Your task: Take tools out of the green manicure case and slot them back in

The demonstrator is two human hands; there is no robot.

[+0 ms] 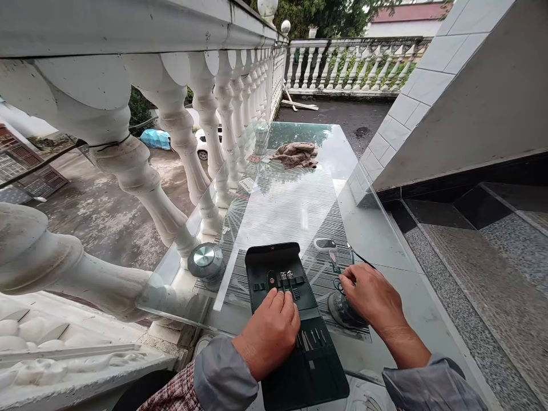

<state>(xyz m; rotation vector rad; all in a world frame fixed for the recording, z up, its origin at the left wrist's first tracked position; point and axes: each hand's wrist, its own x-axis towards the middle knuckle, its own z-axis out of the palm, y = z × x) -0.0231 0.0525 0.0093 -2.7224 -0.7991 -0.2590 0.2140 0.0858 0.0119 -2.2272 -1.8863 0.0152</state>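
A black manicure case [306, 377] lies unfolded on the glass table. My left hand [274, 328] rests over its middle, fingers bent and pressed together at the nail clippers [290, 276] under the strap; what the fingertips grip is hidden. Beside the clippers sits a dark rounded tool [272, 278]. Several slim metal tools [311, 340] line the lower half. To the right, my right hand [372, 297] is closed in a pinch beside a thin, dark green looped item [338, 282]. Whether the fingers hold it I cannot tell.
The glass table [385, 245] stands on thick round supports [206, 262]. A white and black oval object [325, 244] lies past the case, and a crumpled brown cloth [295, 154] farther back. White balusters [184, 142] run along the left; stone steps [471, 257] rise right.
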